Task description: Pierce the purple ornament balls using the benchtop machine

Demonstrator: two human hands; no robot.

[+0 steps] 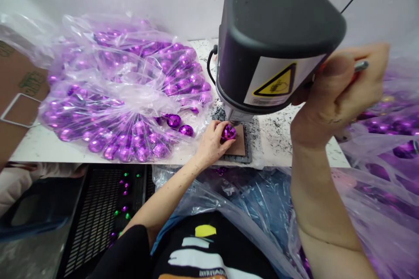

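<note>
With thumb and fingers, my left hand (pixel 212 144) grips a shiny purple faceted ball (pixel 228 132). The ball sits over a brown pad (pixel 238 141) on the dark base plate (pixel 248 139), just below the metal tip of a black press machine (pixel 275 30). At the machine's right side my right hand (pixel 343 91) is closed around a lever handle, whose metal end (pixel 361 66) sticks out past the fingers. Most of the lever is hidden by the hand. Two loose purple balls (pixel 186 130) lie left of my left hand.
Clear plastic bags (pixel 131 87) full of purple balls cover the left of the white table (pixel 275 139). More bagged balls (pixel 393 130) stand at the right. A cardboard box (pixel 19 83) is far left. Below is a black crate (pixel 94 213) with small coloured balls. Dark specks litter the tabletop.
</note>
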